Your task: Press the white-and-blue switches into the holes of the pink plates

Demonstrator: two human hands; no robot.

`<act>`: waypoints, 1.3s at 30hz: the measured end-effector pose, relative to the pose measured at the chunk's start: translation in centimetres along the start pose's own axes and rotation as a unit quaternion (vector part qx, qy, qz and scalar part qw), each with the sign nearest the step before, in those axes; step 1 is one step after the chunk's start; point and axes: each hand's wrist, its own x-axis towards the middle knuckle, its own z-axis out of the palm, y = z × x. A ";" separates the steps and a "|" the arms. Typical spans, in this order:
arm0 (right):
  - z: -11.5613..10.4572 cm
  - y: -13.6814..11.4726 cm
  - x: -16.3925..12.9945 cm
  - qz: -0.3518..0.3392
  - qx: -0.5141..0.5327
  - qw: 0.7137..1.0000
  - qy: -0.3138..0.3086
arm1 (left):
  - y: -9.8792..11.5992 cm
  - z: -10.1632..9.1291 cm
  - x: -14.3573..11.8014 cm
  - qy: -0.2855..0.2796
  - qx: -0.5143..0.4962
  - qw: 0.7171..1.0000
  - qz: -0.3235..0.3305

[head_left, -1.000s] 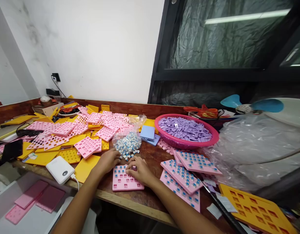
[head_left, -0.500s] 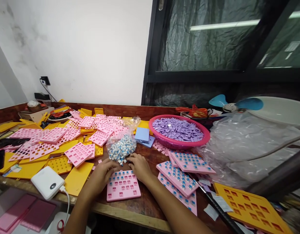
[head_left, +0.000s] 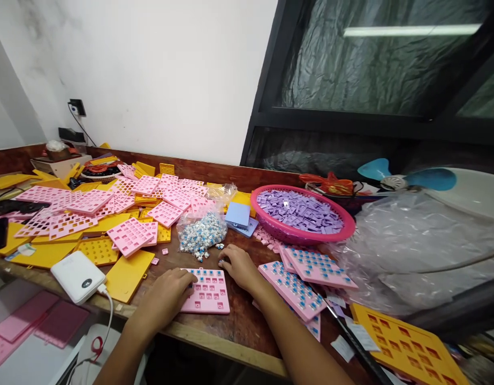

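A pink grid plate (head_left: 209,293) lies flat near the table's front edge, with blue-topped switches in its upper rows. My left hand (head_left: 168,291) rests on the plate's left edge, fingers curled over it. My right hand (head_left: 236,263) sits just beyond the plate's top right corner, its fingertips on the table by a few loose switches. A clear bag of blue and white switches (head_left: 202,233) lies just behind both hands. What the right fingers pinch is hidden.
Filled pink plates (head_left: 306,275) are stacked to the right. A pink basket of purple keycaps (head_left: 302,214) stands behind them. Empty pink and yellow plates (head_left: 110,214) cover the left. A white power bank (head_left: 78,277) and a yellow plate (head_left: 407,342) lie near the front edge.
My left hand has slid from the bag down onto the plate's left edge. My right hand has come off the plate and reached to the loose switches beyond it. The camera view shifted.
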 end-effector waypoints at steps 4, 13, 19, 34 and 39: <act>-1.4 -1.3 -0.1 -0.019 0.153 0.988 0.001 | -1.1 0.8 0.5 0.032 -0.061 0.998 0.012; -1.5 -2.8 -1.1 -0.070 0.208 0.975 -0.038 | -0.8 2.3 1.8 0.080 -0.040 0.989 -0.116; 0.0 -2.9 -1.1 -0.073 0.191 0.978 -0.038 | -0.4 2.0 1.4 0.075 -0.037 0.993 -0.088; 1.0 -2.8 -0.7 -0.086 0.138 0.986 -0.026 | -1.3 2.2 2.0 0.085 -0.006 0.996 -0.037; 1.2 -2.7 -0.5 -0.083 0.127 0.988 -0.023 | -1.1 2.1 2.0 0.076 0.041 0.996 -0.026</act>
